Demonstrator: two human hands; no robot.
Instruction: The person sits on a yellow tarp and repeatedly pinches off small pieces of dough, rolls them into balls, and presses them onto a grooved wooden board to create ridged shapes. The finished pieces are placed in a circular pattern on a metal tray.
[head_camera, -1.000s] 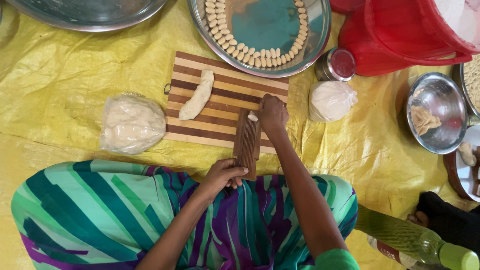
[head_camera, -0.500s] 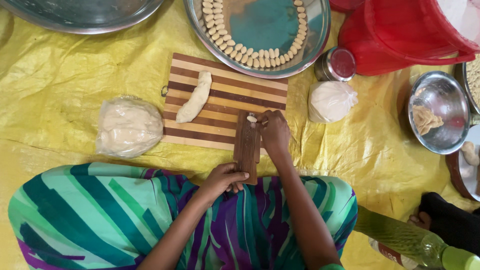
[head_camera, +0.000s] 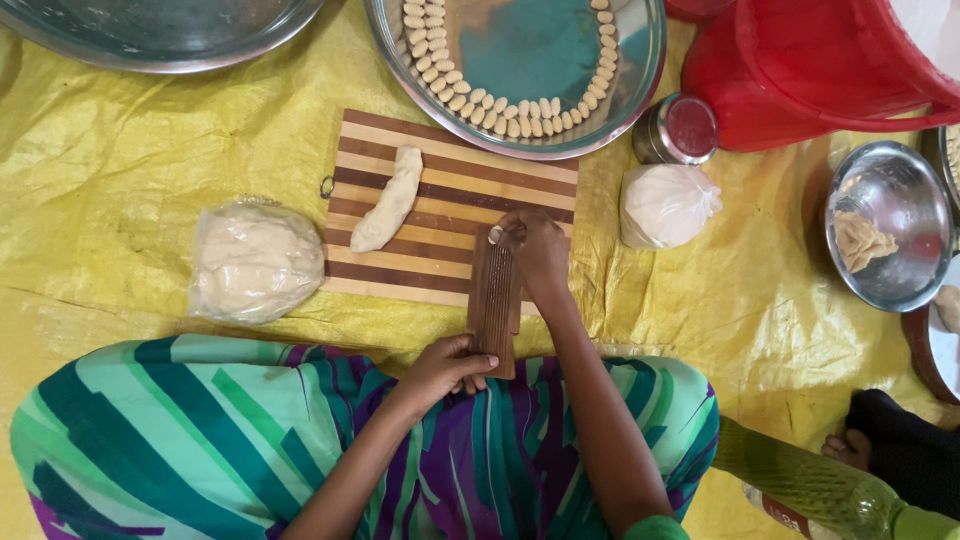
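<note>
A crinkled yellow plastic sheet (head_camera: 120, 180) carries a striped wooden cutting board (head_camera: 440, 190), where a pale dough log (head_camera: 390, 198) lies. A dark ridged wooden paddle (head_camera: 494, 300) leans from the board's near edge toward the lap. The left hand (head_camera: 445, 365) has its fingers wrapped around the paddle's lower end. The right hand (head_camera: 535, 250) presses a small dough piece (head_camera: 494, 235) onto the paddle's top, fingers together.

A small piece of dough (head_camera: 494, 235) is pressed by the right hand (head_camera: 535, 250) at the far end of a ridged wooden board (head_camera: 493, 300), whose near end is gripped by the left hand (head_camera: 445, 365). A dough log (head_camera: 388, 199) lies on the striped cutting board (head_camera: 440, 170) left of the right hand, and a steel tray (head_camera: 640, 70) ringed with shaped pieces (head_camera: 520, 108) is set beyond it.
</note>
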